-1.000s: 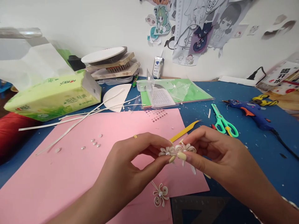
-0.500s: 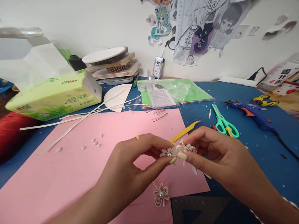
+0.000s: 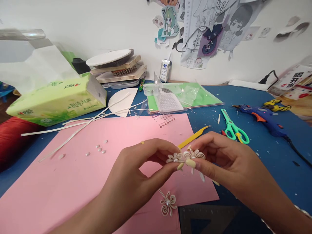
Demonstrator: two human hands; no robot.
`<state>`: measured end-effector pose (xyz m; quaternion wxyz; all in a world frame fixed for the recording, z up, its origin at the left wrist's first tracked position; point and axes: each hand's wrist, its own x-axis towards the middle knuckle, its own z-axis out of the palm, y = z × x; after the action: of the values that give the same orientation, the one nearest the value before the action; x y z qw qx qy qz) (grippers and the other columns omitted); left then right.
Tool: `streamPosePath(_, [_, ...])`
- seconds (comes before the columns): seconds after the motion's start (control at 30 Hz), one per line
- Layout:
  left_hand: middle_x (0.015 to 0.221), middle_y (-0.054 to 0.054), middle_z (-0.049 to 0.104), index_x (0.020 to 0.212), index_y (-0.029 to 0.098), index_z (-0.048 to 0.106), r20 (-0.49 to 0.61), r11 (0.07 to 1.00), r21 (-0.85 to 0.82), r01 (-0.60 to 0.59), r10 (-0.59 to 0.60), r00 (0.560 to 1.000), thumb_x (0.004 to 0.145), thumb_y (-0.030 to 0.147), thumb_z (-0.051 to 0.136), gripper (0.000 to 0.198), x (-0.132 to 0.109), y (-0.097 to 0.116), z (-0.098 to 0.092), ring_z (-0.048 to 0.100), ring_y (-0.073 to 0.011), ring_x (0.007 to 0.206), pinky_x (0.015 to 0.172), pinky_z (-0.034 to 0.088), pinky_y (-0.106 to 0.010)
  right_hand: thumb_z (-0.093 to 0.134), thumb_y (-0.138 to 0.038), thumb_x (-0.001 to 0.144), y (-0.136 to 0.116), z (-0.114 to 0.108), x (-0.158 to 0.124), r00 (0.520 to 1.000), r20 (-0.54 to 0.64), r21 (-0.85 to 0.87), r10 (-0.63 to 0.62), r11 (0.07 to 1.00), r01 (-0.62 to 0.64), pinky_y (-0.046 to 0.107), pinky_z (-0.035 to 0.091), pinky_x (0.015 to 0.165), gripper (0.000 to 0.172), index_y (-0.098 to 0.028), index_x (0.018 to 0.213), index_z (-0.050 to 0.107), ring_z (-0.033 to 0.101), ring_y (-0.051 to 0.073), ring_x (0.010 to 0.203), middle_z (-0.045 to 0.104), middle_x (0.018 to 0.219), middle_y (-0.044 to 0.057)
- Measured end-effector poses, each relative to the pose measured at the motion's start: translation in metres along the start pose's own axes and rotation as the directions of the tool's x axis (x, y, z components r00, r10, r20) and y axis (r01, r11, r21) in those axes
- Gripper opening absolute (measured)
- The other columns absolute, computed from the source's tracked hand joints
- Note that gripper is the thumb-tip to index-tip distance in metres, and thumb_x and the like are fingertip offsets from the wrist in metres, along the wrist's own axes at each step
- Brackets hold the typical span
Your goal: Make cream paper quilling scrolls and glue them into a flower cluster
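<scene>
Loose white strips (image 3: 48,131) and several pearls (image 3: 99,149) look unused, the pearls lying on the pink sheet (image 3: 85,182). The left hand (image 3: 131,165) pinches one curled white piece (image 3: 175,158) between its fingers; below, the resting ornament (image 3: 168,203), pearl at its middle, looks finished. The right hand (image 3: 226,159) pinches the right-hand curled piece (image 3: 200,156) above the sheet; both show pearls, so shaping seems largely done. The left fingertips are partly hidden; whether the pieces are joined cannot be told; the dark set square (image 3: 209,211) is cut off below

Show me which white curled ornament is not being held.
The curled ornament lying on the pink paper; the others are held in the left hand and right hand.
</scene>
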<state>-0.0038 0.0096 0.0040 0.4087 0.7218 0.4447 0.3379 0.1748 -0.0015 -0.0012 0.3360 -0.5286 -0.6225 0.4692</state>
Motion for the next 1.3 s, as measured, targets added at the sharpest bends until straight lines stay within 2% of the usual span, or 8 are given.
streamPosePath(0.1, [0.072, 0.008, 0.064, 0.077, 0.020, 0.058, -0.002, 0.999, -0.036, 0.019, -0.019, 1.000, 0.070, 0.014, 0.061, 0.010, 0.0004, 0.0004, -0.0005, 0.060, -0.0024, 0.062, 0.061, 0.047, -0.006, 0.059, -0.034, 0.072, 0.0014, -0.0001, -0.0013, 1.000, -0.007, 0.009, -0.005, 1.000, 0.005, 0.023, 0.047, 0.064, 0.016, -0.025, 0.085, 0.054, 0.057, 0.014, 0.077, 0.056, 0.070, -0.002])
streamPosePath(0.2, [0.072, 0.009, 0.064, 0.077, 0.021, 0.058, -0.002, 0.995, -0.089, 0.034, -0.034, 0.999, 0.070, 0.013, 0.061, 0.010, 0.0012, 0.0011, -0.0003, 0.060, -0.0025, 0.063, 0.061, 0.048, -0.006, 0.060, -0.035, 0.072, 0.0010, -0.0010, -0.0017, 1.000, -0.008, 0.010, -0.013, 1.000, 0.013, 0.022, 0.046, 0.063, 0.017, -0.026, 0.086, 0.055, 0.057, 0.014, 0.077, 0.056, 0.068, -0.002])
streamPosePath(0.43, [0.071, 0.008, 0.063, 0.077, 0.021, 0.058, -0.027, 0.985, -0.164, 0.056, -0.061, 0.998, 0.070, 0.014, 0.062, 0.010, 0.0018, 0.0008, -0.0008, 0.059, -0.0024, 0.063, 0.060, 0.047, -0.005, 0.050, -0.035, 0.079, -0.0048, -0.0026, 0.0001, 0.993, -0.061, -0.029, -0.099, 0.995, 0.097, 0.010, 0.039, 0.048, 0.013, -0.026, 0.081, 0.058, 0.048, 0.002, 0.054, 0.060, 0.078, -0.005])
streamPosePath(0.57, [0.071, 0.007, 0.063, 0.078, 0.020, 0.058, -0.024, 0.981, -0.185, 0.066, -0.072, 0.997, 0.069, 0.015, 0.062, 0.011, 0.0020, -0.0002, -0.0023, 0.059, -0.0031, 0.063, 0.060, 0.048, -0.006, 0.052, -0.031, 0.079, -0.0051, -0.0021, -0.0014, 0.993, -0.067, -0.022, -0.093, 0.996, 0.092, 0.010, 0.035, 0.043, 0.010, -0.023, 0.074, 0.056, 0.045, 0.002, 0.051, 0.056, 0.066, -0.006])
streamPosePath(0.7, [0.072, 0.006, 0.063, 0.080, 0.019, 0.057, -0.016, 0.977, -0.202, 0.074, -0.079, 0.997, 0.069, 0.014, 0.062, 0.012, 0.0015, 0.0001, -0.0017, 0.059, -0.0037, 0.063, 0.059, 0.048, -0.007, 0.052, -0.029, 0.079, -0.0028, -0.0011, -0.0022, 0.997, -0.054, 0.072, -0.053, 0.996, 0.057, 0.009, 0.033, 0.038, 0.011, -0.021, 0.072, 0.055, 0.040, 0.001, 0.043, 0.051, 0.057, -0.007])
streamPosePath(0.87, [0.070, 0.005, 0.063, 0.079, 0.018, 0.057, 0.001, 0.971, -0.215, 0.105, -0.108, 0.994, 0.068, 0.014, 0.062, 0.013, 0.0016, 0.0018, 0.0003, 0.058, -0.0040, 0.061, 0.058, 0.048, -0.008, 0.052, -0.028, 0.079, -0.0030, 0.0006, -0.0017, 0.998, -0.063, 0.108, -0.018, 0.994, 0.025, 0.008, 0.037, 0.041, 0.010, -0.020, 0.073, 0.056, 0.045, 0.001, 0.046, 0.053, 0.058, -0.006])
streamPosePath(1.13, [0.072, 0.003, 0.063, 0.080, 0.016, 0.056, 0.083, 0.929, -0.314, 0.197, -0.180, 0.980, 0.070, 0.016, 0.062, 0.012, 0.0044, 0.0005, 0.0008, 0.060, -0.0065, 0.066, 0.060, 0.049, -0.011, 0.051, -0.028, 0.080, -0.0024, 0.0008, -0.0001, 0.997, -0.069, 0.110, -0.028, 0.993, 0.035, 0.007, 0.037, 0.041, 0.011, -0.021, 0.074, 0.056, 0.046, 0.000, 0.045, 0.052, 0.057, -0.007])
streamPosePath(1.3, [0.073, 0.001, 0.063, 0.082, 0.016, 0.056, 0.076, 0.921, -0.320, 0.222, -0.208, 0.975, 0.070, 0.018, 0.061, 0.013, 0.0033, 0.0009, 0.0000, 0.060, -0.0086, 0.068, 0.060, 0.049, -0.014, 0.048, -0.031, 0.081, -0.0032, 0.0003, -0.0014, 0.997, -0.071, 0.101, -0.036, 0.994, 0.043, 0.011, 0.039, 0.042, 0.016, -0.020, 0.073, 0.055, 0.046, 0.003, 0.046, 0.051, 0.057, -0.005])
